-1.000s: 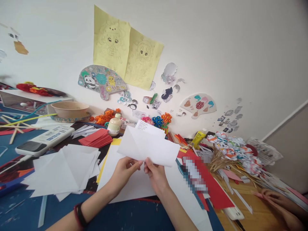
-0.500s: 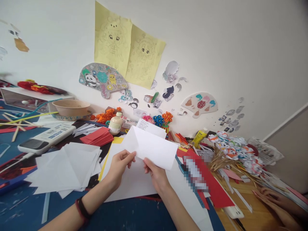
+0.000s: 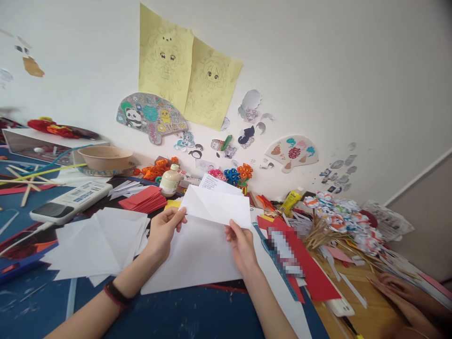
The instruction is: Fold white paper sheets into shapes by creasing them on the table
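A folded sheet of white paper [image 3: 221,207] is held up between my two hands, a diagonal crease or flap showing at its left end. My left hand [image 3: 165,230] pinches its left corner between thumb and fingers. At the lower right edge, my right hand [image 3: 242,245] grips it the same way. Beneath lies a large white sheet [image 3: 197,259]. Just behind the held paper stands a white card with handwriting [image 3: 219,185]. Left of my left hand is a loose stack of white paper sheets [image 3: 100,245].
Red paper slips [image 3: 143,198] and a glue bottle [image 3: 170,181] stand behind. A power strip-like white device [image 3: 72,202] lies left. A blue ruler [image 3: 278,263] and red paper [image 3: 318,268] lie right. Another person's hands [image 3: 399,292] rest at far right, near paper flowers [image 3: 335,212].
My hands have moved apart along the paper, the left one leftward and the right one rightward. The paper is now more level and a little lower.
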### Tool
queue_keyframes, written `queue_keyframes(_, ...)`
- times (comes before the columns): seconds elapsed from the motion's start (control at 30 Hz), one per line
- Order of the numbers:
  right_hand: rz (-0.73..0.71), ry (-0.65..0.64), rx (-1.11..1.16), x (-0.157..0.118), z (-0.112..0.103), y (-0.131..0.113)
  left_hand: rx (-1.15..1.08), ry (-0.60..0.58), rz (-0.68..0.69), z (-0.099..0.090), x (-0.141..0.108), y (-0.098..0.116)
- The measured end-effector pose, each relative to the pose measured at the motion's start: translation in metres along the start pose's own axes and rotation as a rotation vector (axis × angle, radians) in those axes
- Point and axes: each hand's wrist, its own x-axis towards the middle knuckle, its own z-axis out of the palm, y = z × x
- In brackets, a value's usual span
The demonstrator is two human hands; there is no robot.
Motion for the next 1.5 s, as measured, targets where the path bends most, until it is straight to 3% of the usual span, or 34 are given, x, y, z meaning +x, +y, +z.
queue_keyframes(0.13, -0.061, 0.078, 0.013, 0.005, -0.008, -0.004, -0.024, 0.044, 0.004, -0.001, 0.001, 0.002)
queue_keyframes(0.33, -0.116, 0.048, -0.059, 0.004, -0.009, -0.002, -0.071, 0.031, -0.012, -0.002, 0.002, 0.004)
queue_keyframes(0.57, -0.124, -0.046, -0.151, -0.001, -0.004, 0.001, -0.019, -0.165, -0.095, 0.011, -0.014, 0.001)
queue_keyframes(0.77, -0.158, -0.082, -0.171, -0.004, 0.000, 0.000, 0.068, -0.313, -0.372, 0.014, -0.017, -0.005)
queue_keyframes(0.87, -0.148, -0.079, -0.136, -0.005, 0.001, -0.001, 0.071, -0.392, -0.425, 0.015, -0.019, -0.005)
queue_keyframes(1.0, -0.044, -0.108, -0.072, -0.007, 0.006, 0.004, 0.013, -0.413, -0.391, 0.020, -0.024, -0.002)
queue_keyframes(1.17, 0.028, -0.245, -0.158, -0.012, 0.017, 0.020, 0.119, -0.394, -0.228, 0.024, -0.029, -0.002)
queue_keyframes(1.3, 0.006, -0.230, -0.180, -0.012, 0.019, 0.023, 0.243, -0.384, -0.156, 0.025, -0.030, -0.007)
queue_keyframes(1.5, -0.064, -0.204, -0.260, -0.014, 0.016, 0.015, 0.164, -0.380, -0.122, 0.028, -0.031, -0.005)
